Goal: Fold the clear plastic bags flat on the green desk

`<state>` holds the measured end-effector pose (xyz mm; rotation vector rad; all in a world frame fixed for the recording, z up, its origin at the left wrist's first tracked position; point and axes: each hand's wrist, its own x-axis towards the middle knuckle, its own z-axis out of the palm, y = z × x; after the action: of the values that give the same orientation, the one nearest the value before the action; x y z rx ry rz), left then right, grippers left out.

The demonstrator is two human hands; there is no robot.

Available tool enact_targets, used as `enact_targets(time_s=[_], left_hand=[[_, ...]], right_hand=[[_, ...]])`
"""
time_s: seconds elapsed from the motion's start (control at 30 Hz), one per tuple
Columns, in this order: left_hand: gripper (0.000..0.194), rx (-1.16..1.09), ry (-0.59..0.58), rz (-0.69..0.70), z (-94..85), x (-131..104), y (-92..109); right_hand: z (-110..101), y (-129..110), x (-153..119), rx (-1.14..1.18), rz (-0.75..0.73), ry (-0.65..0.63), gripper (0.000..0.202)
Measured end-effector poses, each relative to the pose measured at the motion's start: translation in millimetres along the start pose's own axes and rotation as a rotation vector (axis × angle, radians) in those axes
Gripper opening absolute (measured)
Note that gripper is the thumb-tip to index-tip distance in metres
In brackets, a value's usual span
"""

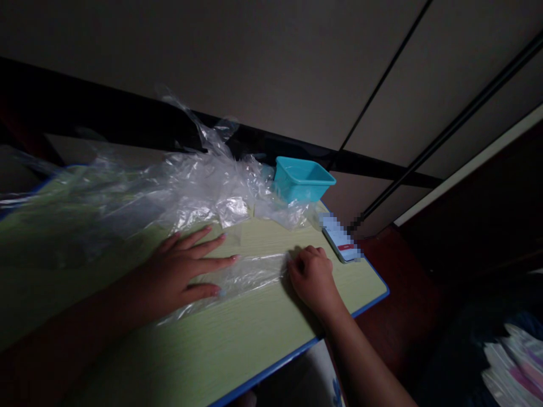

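A clear plastic bag (254, 272) lies stretched flat across the pale green table (237, 345). On its left part rests my left hand (186, 268), palm down with the fingers spread. My right hand (311, 277) is closed at the bag's right end, its fingers curled round the gathered plastic. Behind my hands, a loose heap of crumpled clear bags (186, 186) covers the back and left of the table.
A turquoise plastic basket (299, 189) stands at the back edge, touching some of the bags. A phone (341, 240) with a lit screen lies near the right edge. Cabinet panels (263, 62) rise behind the table. Folded fabric (517, 362) shows at the lower right.
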<state>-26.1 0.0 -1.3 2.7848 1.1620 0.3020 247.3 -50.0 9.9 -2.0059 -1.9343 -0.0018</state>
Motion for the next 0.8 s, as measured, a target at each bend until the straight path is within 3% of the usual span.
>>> enact_targets(time_s=[0.27, 0.53, 0.8], left_hand=[[0.036, -0.005, 0.013, -0.007, 2.5, 0.6, 0.1], [0.042, 0.032, 0.066, -0.011, 2.4, 0.5, 4.3], [0.037, 0.019, 0.035, -0.030, 3.8, 2.6, 2.4]], right_hand=[[-0.2, 0.5, -0.5, -0.013, 0.000, 0.017, 0.021], [-1.0, -2.9, -4.1, -0.103, 0.032, 0.018, 0.013], [-0.2, 1.6, -3.5, -0.173, 0.074, 0.024, 0.013]])
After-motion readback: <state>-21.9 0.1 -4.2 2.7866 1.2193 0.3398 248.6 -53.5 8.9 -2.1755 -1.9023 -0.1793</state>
